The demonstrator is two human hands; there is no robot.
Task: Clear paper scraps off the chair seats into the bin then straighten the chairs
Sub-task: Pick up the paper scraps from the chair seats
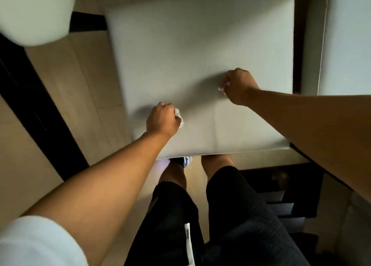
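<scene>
Two hands over a pale chair seat (200, 45), which fills the centre of the frame. My left hand (161, 121), at lower centre, is clenched around a white paper scrap (179, 116) that pokes out on its right side. My right hand (240, 86), at centre right, is curled around a second paper scrap (222, 86), a corner of which shows at its left edge. Both scraps sit just above or against the cushion; I cannot tell which. No further scraps show on the visible part of this seat, and no bin is in view. Another pale cushion (34, 13) sits at the upper left, and a light upholstered panel (345, 35) runs down the right edge. To do this step well, I would tighten my fingers fully around each scrap so no loose corner tears or drops, lift both hands straight up off the fabric, then look for the bin before moving, releasing only once directly over it.
</scene>
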